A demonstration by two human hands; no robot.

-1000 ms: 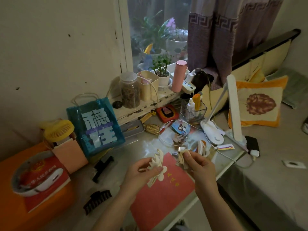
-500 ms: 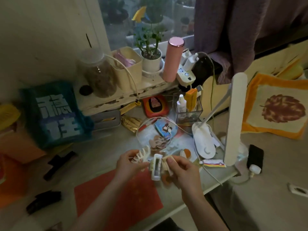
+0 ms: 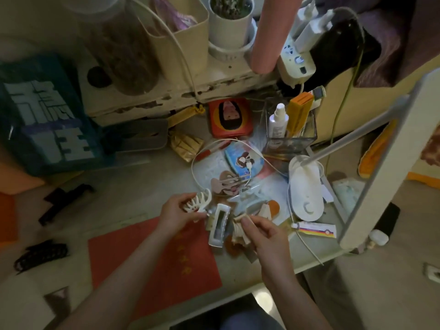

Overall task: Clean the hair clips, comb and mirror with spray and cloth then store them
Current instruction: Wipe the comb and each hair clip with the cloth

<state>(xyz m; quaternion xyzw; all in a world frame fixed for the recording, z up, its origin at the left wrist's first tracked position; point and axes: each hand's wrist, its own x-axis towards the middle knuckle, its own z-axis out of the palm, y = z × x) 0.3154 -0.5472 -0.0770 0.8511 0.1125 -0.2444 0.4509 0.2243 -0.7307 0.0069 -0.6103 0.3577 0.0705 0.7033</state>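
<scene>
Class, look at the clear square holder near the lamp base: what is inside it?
Inside the clear holder stand a white spray bottle and an orange box. Reflections hide anything lower.

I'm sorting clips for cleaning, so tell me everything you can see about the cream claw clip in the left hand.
The cream claw clip looks like glossy plastic, with curved, interlocking teeth fanning up and to the right. The left hand pinches it at its base, raised above the desk. A white rectangular clip lies just to its right; whether they touch is unclear.
</scene>
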